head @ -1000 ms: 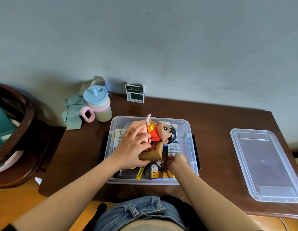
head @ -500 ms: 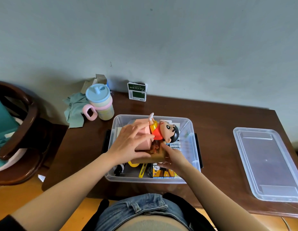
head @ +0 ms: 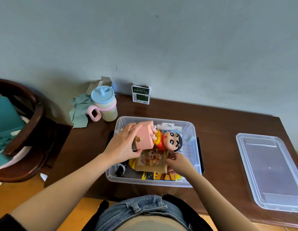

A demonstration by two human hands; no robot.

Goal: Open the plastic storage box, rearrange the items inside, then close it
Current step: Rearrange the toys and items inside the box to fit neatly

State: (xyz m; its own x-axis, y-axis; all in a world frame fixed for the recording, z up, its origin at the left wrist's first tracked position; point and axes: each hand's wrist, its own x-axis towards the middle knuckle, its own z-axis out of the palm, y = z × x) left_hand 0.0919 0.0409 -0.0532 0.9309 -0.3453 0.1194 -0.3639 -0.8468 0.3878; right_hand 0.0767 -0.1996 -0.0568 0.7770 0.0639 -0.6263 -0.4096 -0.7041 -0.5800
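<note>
The clear plastic storage box [head: 191,147] stands open on the brown table. My left hand [head: 123,145] grips a pink block [head: 145,136] that carries a cartoon boy figure [head: 171,142] in a red shirt, lifted over the box and tilted. My right hand [head: 178,164] pinches the right edge of a brown picture packet [head: 151,161] lying in the box. Yellow and black items [head: 161,176] lie beneath at the front wall. The clear lid [head: 269,170] lies flat on the table to the right.
A pastel sippy cup [head: 105,104] with a pink handle stands behind the box at the left, beside a green cloth [head: 80,109]. A small green-and-white carton [head: 141,95] leans on the wall. A dark wooden chair [head: 28,130] sits left of the table.
My left hand has raised and tilted the pink block with the figure. My right hand came up from the box's front to the brown packet's right edge, and the packet's picture face now shows.
</note>
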